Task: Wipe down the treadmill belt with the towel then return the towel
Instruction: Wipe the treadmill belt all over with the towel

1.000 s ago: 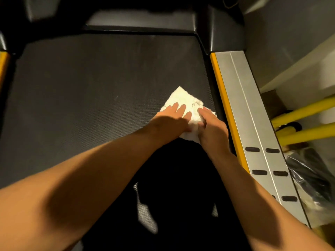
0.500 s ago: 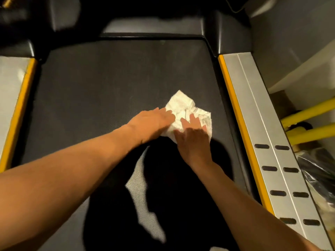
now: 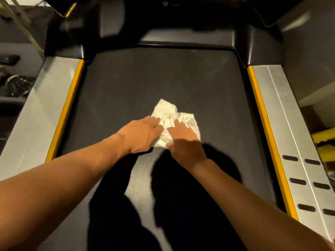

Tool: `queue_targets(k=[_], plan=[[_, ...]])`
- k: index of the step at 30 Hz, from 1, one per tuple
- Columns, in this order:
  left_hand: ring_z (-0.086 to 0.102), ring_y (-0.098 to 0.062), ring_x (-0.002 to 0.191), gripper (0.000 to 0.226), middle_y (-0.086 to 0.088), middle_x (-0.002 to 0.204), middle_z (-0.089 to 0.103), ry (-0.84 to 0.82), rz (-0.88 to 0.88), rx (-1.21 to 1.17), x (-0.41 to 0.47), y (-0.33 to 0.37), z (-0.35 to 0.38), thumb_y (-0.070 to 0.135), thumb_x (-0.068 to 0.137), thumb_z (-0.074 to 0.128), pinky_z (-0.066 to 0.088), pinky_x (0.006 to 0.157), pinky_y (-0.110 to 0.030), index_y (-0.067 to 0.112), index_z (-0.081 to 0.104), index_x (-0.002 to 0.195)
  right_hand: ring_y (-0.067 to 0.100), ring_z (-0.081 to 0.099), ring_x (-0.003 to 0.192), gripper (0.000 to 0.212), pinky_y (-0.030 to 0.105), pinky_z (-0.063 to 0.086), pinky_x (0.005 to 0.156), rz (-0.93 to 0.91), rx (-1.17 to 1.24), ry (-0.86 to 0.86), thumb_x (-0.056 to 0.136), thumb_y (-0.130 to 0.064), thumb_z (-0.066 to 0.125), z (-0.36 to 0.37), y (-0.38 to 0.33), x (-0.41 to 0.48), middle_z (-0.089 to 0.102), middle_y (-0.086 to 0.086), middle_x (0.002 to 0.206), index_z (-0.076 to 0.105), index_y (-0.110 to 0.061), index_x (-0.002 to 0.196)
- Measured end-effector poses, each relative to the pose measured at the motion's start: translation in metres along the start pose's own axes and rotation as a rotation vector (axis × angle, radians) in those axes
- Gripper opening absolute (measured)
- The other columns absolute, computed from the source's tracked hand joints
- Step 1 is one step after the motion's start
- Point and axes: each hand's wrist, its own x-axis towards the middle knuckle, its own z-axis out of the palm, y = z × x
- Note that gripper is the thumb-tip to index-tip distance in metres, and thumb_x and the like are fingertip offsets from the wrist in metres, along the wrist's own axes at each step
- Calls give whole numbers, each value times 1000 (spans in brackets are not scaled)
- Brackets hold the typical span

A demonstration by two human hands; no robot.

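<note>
A crumpled white towel [image 3: 168, 115] lies on the dark textured treadmill belt [image 3: 145, 84], near its middle. My left hand [image 3: 141, 134] presses flat on the towel's left part, fingers together and stretched forward. My right hand [image 3: 184, 142] presses on the towel's right part, fingers spread over it. Both palms cover the towel's near half; its far corners stick out beyond the fingertips.
Silver side rails with yellow edging flank the belt, the left rail [image 3: 41, 113] and the right rail [image 3: 293, 134] with dark oval slots. The black motor hood [image 3: 181, 33] closes off the far end. Yellow bars [image 3: 324, 136] and clutter lie beyond the right rail.
Both hands have slid the towel leftward, from beside the right rail toward the belt's middle. The view has swung left, bringing the left rail into sight.
</note>
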Motion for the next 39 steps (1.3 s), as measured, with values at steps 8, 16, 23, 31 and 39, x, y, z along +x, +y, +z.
queue_targets(k=[8,16,23,31,39], plan=[[54,-27,108,26,-4,119,45,6,-145,-88,-23,-5,8,20,98,31,41,102,-39,12,46,118,34,66,94,29,36,49,83,-192,-88,331,83,-12,51,10,-10,19,67,18,106,66,-2,105],[54,-29,85,27,-9,93,55,95,-93,-62,-58,6,19,29,89,37,41,97,-43,9,54,97,33,68,84,23,39,56,75,-227,-81,228,78,-4,59,28,-31,4,69,17,96,67,-3,99],[57,-29,105,25,-8,108,59,-83,-296,-23,-49,-14,0,23,97,33,26,114,-44,11,45,115,30,51,113,31,42,44,90,-140,-235,98,90,-17,51,19,-46,40,52,10,129,53,-10,120],[56,-28,110,33,-6,118,60,-91,-247,28,-87,17,10,37,97,39,34,104,-42,18,47,124,45,62,101,46,53,52,81,-326,-232,67,70,-5,67,54,-48,3,62,25,118,60,1,115],[52,-30,113,35,-13,116,55,-227,-371,2,-99,-37,-4,27,100,30,20,116,-44,7,43,126,34,13,144,63,44,18,115,-246,-324,-5,98,-21,42,56,-90,51,10,12,159,10,-15,151]])
